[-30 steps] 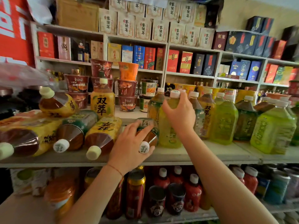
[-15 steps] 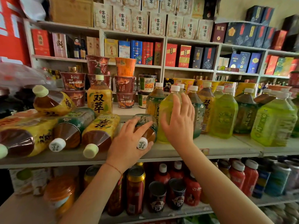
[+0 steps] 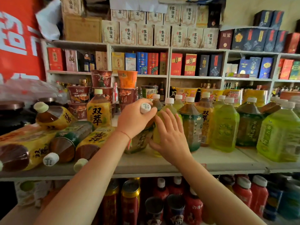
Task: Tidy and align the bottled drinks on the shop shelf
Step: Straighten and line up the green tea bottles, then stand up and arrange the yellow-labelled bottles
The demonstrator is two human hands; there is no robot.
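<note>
My left hand point(image 3: 135, 118) grips the neck of a green-labelled tea bottle point(image 3: 139, 142) just under its white cap and holds it nearly upright on the shelf point(image 3: 219, 163). My right hand point(image 3: 170, 137) lies flat, fingers straight, against a pale yellow-green bottle point(image 3: 168, 111) right beside it. To the right stands a row of upright green and brown bottles point(image 3: 225, 127). At the left several tea bottles point(image 3: 90, 142) lie on their sides, caps toward me, and one yellow-labelled bottle point(image 3: 99, 111) stands upright behind them.
Instant noodle cups point(image 3: 127, 88) are stacked behind the bottles. Red bottles and cans point(image 3: 162, 197) fill the lower shelf. Boxed goods point(image 3: 146, 64) line the wall shelves behind. A wrapped multipack point(image 3: 17, 148) lies at the far left.
My left hand has lifted the fallen green-labelled bottle from lying on its side to nearly upright. My right hand let go of the pale bottle's neck and now rests flat on its body.
</note>
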